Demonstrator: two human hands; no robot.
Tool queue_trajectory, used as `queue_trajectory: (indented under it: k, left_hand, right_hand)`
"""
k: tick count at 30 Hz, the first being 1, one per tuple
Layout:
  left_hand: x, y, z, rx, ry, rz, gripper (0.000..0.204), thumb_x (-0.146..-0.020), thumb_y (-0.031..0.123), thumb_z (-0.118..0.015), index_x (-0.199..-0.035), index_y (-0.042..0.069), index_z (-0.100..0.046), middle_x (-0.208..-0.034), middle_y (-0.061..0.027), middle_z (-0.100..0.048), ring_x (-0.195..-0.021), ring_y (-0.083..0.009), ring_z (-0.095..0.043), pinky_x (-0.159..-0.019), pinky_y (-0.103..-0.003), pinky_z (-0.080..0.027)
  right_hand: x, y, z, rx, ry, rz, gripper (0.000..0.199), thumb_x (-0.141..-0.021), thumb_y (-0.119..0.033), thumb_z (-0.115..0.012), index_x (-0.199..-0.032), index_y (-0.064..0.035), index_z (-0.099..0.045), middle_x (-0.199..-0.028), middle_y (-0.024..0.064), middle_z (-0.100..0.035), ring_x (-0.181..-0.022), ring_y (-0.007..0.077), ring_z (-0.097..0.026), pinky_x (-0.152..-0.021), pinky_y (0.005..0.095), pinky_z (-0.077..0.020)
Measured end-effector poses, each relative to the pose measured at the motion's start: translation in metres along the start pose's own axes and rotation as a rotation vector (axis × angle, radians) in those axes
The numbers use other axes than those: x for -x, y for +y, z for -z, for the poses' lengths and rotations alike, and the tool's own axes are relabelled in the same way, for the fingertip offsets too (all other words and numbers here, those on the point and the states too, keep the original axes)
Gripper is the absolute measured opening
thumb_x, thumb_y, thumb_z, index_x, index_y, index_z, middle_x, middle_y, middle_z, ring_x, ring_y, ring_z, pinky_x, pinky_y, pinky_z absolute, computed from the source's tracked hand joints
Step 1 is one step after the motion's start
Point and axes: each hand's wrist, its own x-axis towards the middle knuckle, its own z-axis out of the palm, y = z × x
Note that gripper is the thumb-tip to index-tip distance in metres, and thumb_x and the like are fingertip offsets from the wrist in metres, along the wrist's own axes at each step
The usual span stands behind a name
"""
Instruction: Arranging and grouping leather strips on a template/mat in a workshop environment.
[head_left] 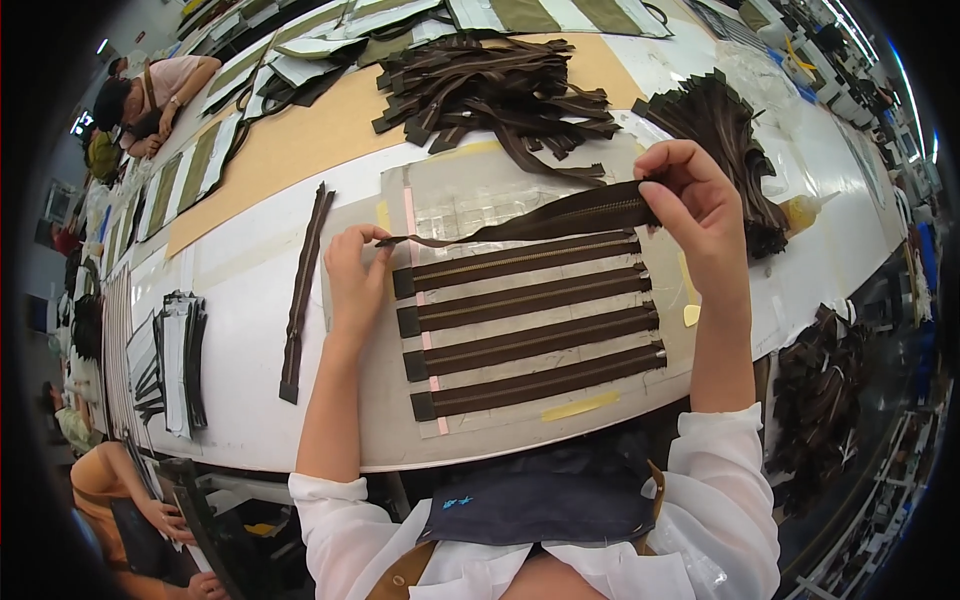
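A dark brown zipper (540, 222) stretches between my two hands, slightly twisted toward its left end. My left hand (355, 270) pinches that left end, and my right hand (700, 200) grips the other end between thumb and fingers. Below it, several brown zippers (530, 342) lie in parallel rows on a grey board (390, 380), their dark square end tabs lined up along a pink strip (434, 384). One more single zipper (305, 300) rests on the white table to the left of my left forearm.
A heap of brown zippers (480, 85) lies beyond the board, and a fanned bundle (715, 130) sits at far right. Dark folded strips (183, 365) stand at left. Another person (150, 100) leans at the far left; an orange-sleeved person (125, 490) works at lower left.
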Motion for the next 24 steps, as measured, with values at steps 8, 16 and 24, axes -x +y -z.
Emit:
queue_trajectory:
  k: [8, 16, 24]
  left_hand:
    - [-0.003, 0.009, 0.010, 0.476, 0.090, 0.265, 0.008, -0.093, -0.005, -0.059, -0.098, 0.001, -0.059, -0.111, -0.0080, -0.073, -0.085, -0.0142, -0.067, -0.078, -0.028, -0.054]
    - [0.003, 0.014, 0.004, 0.239, -0.049, 0.089, 0.010, -0.094, -0.005, -0.059, -0.102, -0.002, -0.062, -0.120, -0.0123, -0.071, -0.099, -0.0236, -0.072, -0.087, -0.030, -0.056]
    - [0.007, -0.001, 0.003, 0.141, -0.137, -0.072, 0.020, -0.092, -0.007, -0.057, -0.109, -0.001, -0.065, -0.119, -0.0132, -0.069, -0.118, -0.0326, -0.063, -0.094, -0.039, -0.054]
  right_hand:
    - [-0.001, 0.087, 0.039, 0.242, -0.039, -0.222, 0.014, -0.089, 0.006, -0.066, -0.102, 0.0017, -0.066, -0.098, 0.0031, -0.062, -0.085, 0.0072, -0.059, -0.074, 0.0216, -0.0505]
    - [-0.007, 0.115, 0.041, 0.683, -0.005, 0.157, 0.018, -0.080, 0.012, -0.063, -0.094, 0.0016, -0.060, -0.100, 0.0129, -0.062, -0.091, 0.0288, -0.063, -0.081, 0.0336, -0.0504]
    - [-0.002, 0.124, 0.042, 0.866, -0.087, 0.029, 0.020, -0.078, 0.013, -0.060, -0.094, 0.0014, -0.057, -0.100, 0.0146, -0.061, -0.095, 0.0319, -0.062, -0.086, 0.0365, -0.0492]
